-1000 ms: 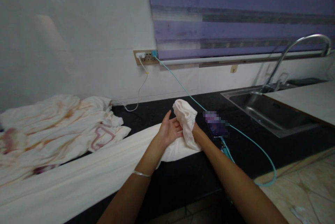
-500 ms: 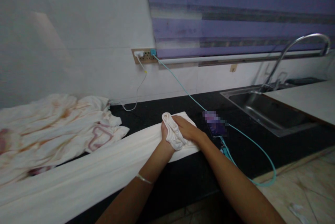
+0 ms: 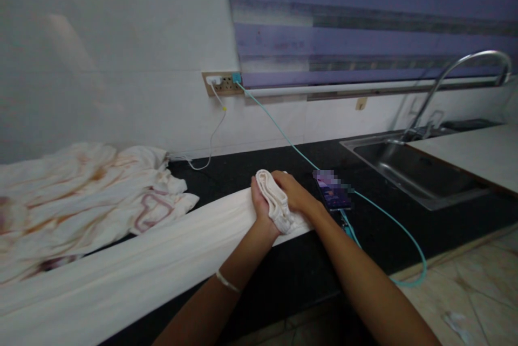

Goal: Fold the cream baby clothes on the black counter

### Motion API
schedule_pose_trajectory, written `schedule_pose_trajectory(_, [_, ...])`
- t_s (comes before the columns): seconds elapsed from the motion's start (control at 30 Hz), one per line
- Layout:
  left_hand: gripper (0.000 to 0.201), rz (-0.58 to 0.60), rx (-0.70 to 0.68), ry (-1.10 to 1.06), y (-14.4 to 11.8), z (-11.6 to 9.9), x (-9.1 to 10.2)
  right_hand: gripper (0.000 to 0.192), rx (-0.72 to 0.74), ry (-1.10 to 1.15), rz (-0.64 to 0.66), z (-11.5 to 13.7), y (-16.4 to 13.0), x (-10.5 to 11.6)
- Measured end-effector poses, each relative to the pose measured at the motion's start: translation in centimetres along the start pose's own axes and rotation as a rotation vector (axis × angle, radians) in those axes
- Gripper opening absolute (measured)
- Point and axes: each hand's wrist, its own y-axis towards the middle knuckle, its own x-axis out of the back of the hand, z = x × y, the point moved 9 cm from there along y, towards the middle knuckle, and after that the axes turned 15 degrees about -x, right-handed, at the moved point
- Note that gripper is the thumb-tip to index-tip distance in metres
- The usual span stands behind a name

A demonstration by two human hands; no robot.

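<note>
A long strip of white cloth [image 3: 162,259] runs along the dark counter from the lower left. Near its right end, a folded bundle of white cloth [image 3: 272,195] stands on edge between my hands, its rolled layers facing up. My left hand [image 3: 265,216] grips the bundle's left side, and a pale bracelet circles that wrist. Against the far right side presses my right hand [image 3: 297,195], its fingertips partly hidden behind the cloth. Just right of my right hand lies a phone [image 3: 334,195] with a teal cable attached.
A heap of stained white cloth [image 3: 97,189] lies at the left. A wall socket [image 3: 222,85] feeds a white cable and the teal cable [image 3: 279,124]. On the right are a steel sink [image 3: 404,173], a curved tap [image 3: 441,81] and a white board [image 3: 473,151] partly over the sink.
The folded bundle has come up more upright and shifted slightly right, showing more of its layers. My left hand has moved right with it; my right hand stays against it.
</note>
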Motion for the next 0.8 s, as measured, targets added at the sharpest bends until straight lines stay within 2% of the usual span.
schedule_pose_trajectory(0.1, [0.058,-0.059,-0.06,-0.032,0.9,-1.2,0.7,0.021,0.041,0.029,-0.101,0.1,0.2,0.7])
schedule_pose_trajectory(0.23, [0.052,-0.06,-0.006,-0.025,1.0,-0.7,0.7,0.026,0.009,0.033,-0.236,-1.2,0.5,1.6])
schedule_pose_trajectory(0.37, [0.043,0.006,0.101,0.006,0.9,-0.3,0.1,0.026,-0.036,0.036,-0.237,-2.2,0.7,1.5])
schedule_pose_trajectory(0.47, [0.04,0.035,0.146,0.094,1.5,-1.6,0.7,0.026,-0.024,0.017,-0.228,-1.9,0.6,1.2])
schedule_pose_trajectory(0.53, [0.04,0.09,0.171,0.244,2.1,-2.9,1.5,0.026,-0.024,-0.007,-0.225,-1.7,0.6,1.0])
schedule_pose_trajectory(0.63, [0.042,0.211,0.161,0.673,2.8,-5.0,3.2,0.03,-0.048,-0.038,-0.204,-1.7,0.5,0.5])
schedule_pose_trajectory(0.73, [0.048,0.247,0.049,1.171,3.8,-7.5,4.6,0.036,-0.071,-0.041,-0.168,-1.8,0.7,0.0])
schedule_pose_trajectory(0.8, [0.049,0.248,-0.033,1.405,4.3,-8.7,5.0,0.034,-0.079,-0.014,-0.148,-2.0,0.9,-0.3])
